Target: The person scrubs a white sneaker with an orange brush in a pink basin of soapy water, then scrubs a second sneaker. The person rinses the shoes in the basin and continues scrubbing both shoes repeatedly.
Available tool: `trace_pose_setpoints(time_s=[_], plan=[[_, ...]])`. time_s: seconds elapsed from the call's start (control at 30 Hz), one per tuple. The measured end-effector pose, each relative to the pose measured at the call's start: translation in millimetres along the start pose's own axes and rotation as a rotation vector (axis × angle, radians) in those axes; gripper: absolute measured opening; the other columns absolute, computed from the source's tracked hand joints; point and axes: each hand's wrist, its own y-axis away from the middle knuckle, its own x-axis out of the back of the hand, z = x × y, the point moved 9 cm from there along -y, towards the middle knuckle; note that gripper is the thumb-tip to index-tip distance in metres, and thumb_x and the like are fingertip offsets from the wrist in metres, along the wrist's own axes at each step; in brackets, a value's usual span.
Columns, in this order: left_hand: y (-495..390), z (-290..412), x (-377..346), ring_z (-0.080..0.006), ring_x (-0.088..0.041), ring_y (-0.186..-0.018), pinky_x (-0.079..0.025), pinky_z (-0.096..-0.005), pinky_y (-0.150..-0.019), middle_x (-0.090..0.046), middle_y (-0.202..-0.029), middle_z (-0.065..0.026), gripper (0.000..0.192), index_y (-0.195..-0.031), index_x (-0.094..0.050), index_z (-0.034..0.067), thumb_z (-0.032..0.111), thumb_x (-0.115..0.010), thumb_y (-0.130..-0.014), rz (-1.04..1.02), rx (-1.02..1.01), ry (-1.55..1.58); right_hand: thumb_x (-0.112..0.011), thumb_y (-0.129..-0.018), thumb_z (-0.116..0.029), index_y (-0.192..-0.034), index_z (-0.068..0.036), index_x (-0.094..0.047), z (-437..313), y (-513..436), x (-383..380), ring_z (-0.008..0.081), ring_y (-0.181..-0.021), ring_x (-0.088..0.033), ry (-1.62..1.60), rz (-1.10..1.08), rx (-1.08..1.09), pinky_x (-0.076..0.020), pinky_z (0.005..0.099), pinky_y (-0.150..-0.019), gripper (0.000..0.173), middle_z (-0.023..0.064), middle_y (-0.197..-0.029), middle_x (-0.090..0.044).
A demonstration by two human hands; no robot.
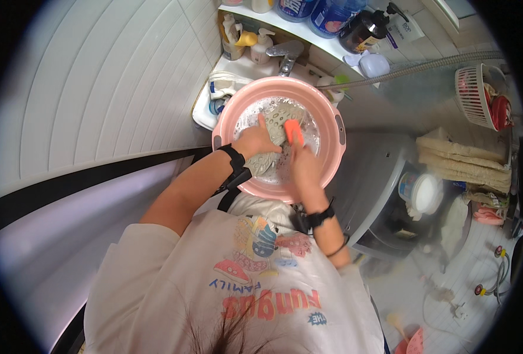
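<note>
A pink plastic basin of foamy water sits on the sink below the faucet. Inside lies a beige-grey slipper-like item, dotted with oval holes and partly under suds. My left hand grips its left side, thumb and fingers spread over it. Slightly blurred, my right hand holds an orange scrubbing brush against or just above its right side. The brush's underside is hidden. Both wrists wear black bands.
Behind the basin are a chrome faucet, a white pump bottle and a white shelf of bottles. A metal shower hose crosses at right. The grey washing machine stands right of the basin; a tiled wall rises at left.
</note>
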Motion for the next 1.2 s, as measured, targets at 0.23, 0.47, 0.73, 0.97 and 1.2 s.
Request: trace_pose_setpoints(time_s=[0.23, 0.47, 0.73, 0.97, 1.2], plan=[[2.4, -0.4, 0.2, -0.04, -0.067, -0.098, -0.054, -0.0404, -0.085, -0.066, -0.105, -0.0294, 0.137, -0.145, 0.005, -0.018, 0.064, -0.073, -0.068, 0.025, 0.015, 0.061, -0.047, -0.098, -0.022, -0.131, -0.012, -0.053, -21.2, 11.9, 25.1, 0.0398, -0.072, -0.067, 0.01, 0.139, 0.023, -0.0542, 0.0499, -0.061, 0.035, 0.024, -0.098, -0.063], [0.8, -1.5, -3.3, -0.0403, -0.067, -0.097, -0.053, -0.0424, -0.087, -0.066, -0.105, -0.0296, 0.137, -0.146, 0.0, -0.018, 0.061, -0.077, -0.066, 0.054, 0.027, 0.118, -0.05, -0.098, -0.021, -0.145, -0.027, -0.044, -28.4, 0.3, 30.6, 0.0406, -0.071, -0.066, -0.057, 0.223, 0.065, -0.0538, 0.0487, -0.061, 0.048, 0.0223, -0.09, -0.064], [-3.5, -2.1, -5.7, -0.0391, -0.069, -0.091, -0.054, -0.042, -0.084, -0.067, -0.098, -0.0296, 0.135, -0.145, -0.001, -0.019, 0.061, -0.076, -0.067, 0.016, 0.004, 0.123, -0.049, -0.1, -0.023, -0.145, -0.021, -0.044, -11.4, 4.7, 23.5, 0.0404, -0.066, -0.065, -0.045, 0.252, 0.11, -0.0505, 0.0504, -0.058, 0.046, 0.0238, -0.081, -0.064], [-1.7, -0.9, -3.8, -0.0405, -0.067, -0.093, -0.054, -0.0394, -0.083, -0.066, -0.1, -0.0302, 0.134, -0.145, 0.0, -0.02, 0.061, -0.073, -0.068, 0.002, 0.009, 0.044, -0.047, -0.1, -0.02, -0.147, -0.016, -0.04, -8.5, 1.0, 27.0, 0.0405, -0.067, -0.064, -0.134, 0.186, 0.068, -0.0498, 0.0507, -0.059, 0.047, 0.0242, -0.077, -0.065], [0.9, 2.2, 0.8, -0.041, -0.067, -0.094, -0.054, -0.0409, -0.083, -0.066, -0.1, -0.0317, 0.134, -0.145, 0.0, -0.02, 0.059, -0.075, -0.067, 0.046, -0.023, 0.085, -0.05, -0.096, -0.014, -0.147, -0.024, -0.039, 3.4, 4.2, -10.5, 0.042, -0.071, -0.065, 0.005, 0.023, 0.102, -0.0511, 0.0509, -0.062, 0.053, 0.0255, -0.088, -0.064]])
